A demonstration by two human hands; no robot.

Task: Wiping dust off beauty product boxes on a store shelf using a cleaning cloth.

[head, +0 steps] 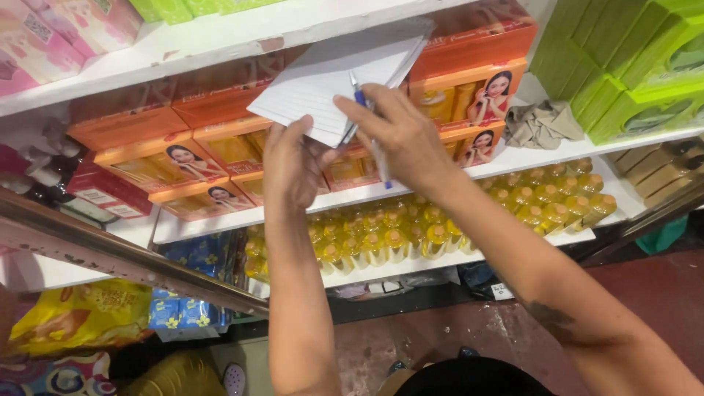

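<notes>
The left hand [293, 165] props a lined pad [339, 77] from below, its grip closed on the pad's lower edge, holding the sheet up against the orange boxes [469, 70] on the shelf [513, 158]. The right hand [400, 136] lies across the pad's lower corner with a blue pen [370, 136] clenched between the fingers; the pen's tip is hidden behind the hand, so I cannot tell whether it touches the paper. The step in hand looks like noting stock: the pad is raised and steadied, the pen poised to write. The next stroke calls for the left hand to keep the pad flat and firm, since only the box fronts back it and the paper could flex under the pen. Around them, more orange boxes [183, 158] fill the shelf to the left, rows of yellow bottles [411, 235] stand on the shelf below, green boxes [623, 66] are stacked at the right, and a crumpled cloth [541, 123] lies beside them. Pink packs [51, 37] sit on the top shelf at the left. Both forearms reach over a metal rail [110, 253], which crowds the left elbow.
</notes>
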